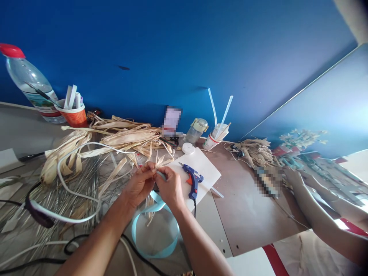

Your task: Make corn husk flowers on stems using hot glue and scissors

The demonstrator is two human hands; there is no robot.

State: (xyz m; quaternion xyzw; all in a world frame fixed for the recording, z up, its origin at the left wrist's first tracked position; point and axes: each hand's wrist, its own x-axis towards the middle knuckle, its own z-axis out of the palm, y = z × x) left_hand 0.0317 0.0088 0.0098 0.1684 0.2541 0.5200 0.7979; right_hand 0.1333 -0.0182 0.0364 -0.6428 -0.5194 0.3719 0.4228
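Observation:
My left hand and my right hand meet at the middle of the table, fingertips pinched together. Between them is a small bunch of dried corn husk, its pale tips spreading above the fingers. A light-blue ribbon is pinched in my right hand and hangs below in a wide loop. Strands of husk also dangle under the hands. The fingers hide where ribbon and husk meet. Just right of my right hand, a blue glue gun lies on a white board.
Dried husks are heaped at back left, above a spread of thin wires. White and black cables cross the left side. A bottle, orange cup, phone, jar and straw-filled cup line the wall. Another person's arms are at right.

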